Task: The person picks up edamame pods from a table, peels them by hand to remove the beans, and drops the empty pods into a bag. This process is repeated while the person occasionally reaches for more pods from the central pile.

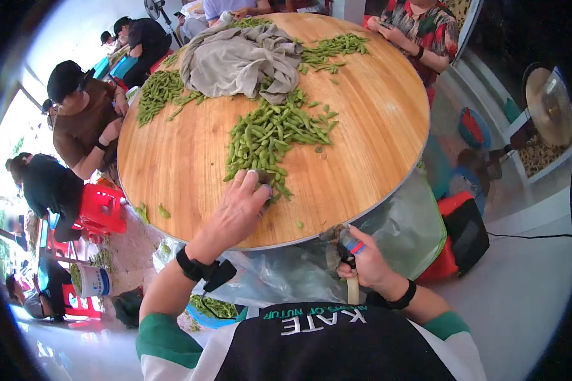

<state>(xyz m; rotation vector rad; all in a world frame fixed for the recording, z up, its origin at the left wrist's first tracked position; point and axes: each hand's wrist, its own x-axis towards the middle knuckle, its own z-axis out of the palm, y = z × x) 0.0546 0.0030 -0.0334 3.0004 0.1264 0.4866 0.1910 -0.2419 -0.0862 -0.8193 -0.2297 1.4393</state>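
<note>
A heap of green soybean pods (270, 136) lies on the round wooden table (368, 140). At the heap's near edge, my left hand (235, 203) curls its fingers down over some pods, with a dark covering showing around the fingertips. My right hand (370, 257) is closed just off the table's near rim. Out of it show a blue and red piece, dark greyish material and a pale strip; I cannot tell what this held thing is. Clear plastic sheeting (400, 219) hangs below the rim beside my right hand.
A crumpled grey cloth (235, 60) covers part of the pods at the back. People sit around the table, one in a brown shirt (95, 108) at left. Red stools (102, 206), a white bucket (94, 280) and a blue basin of pods (213, 311) stand lower down.
</note>
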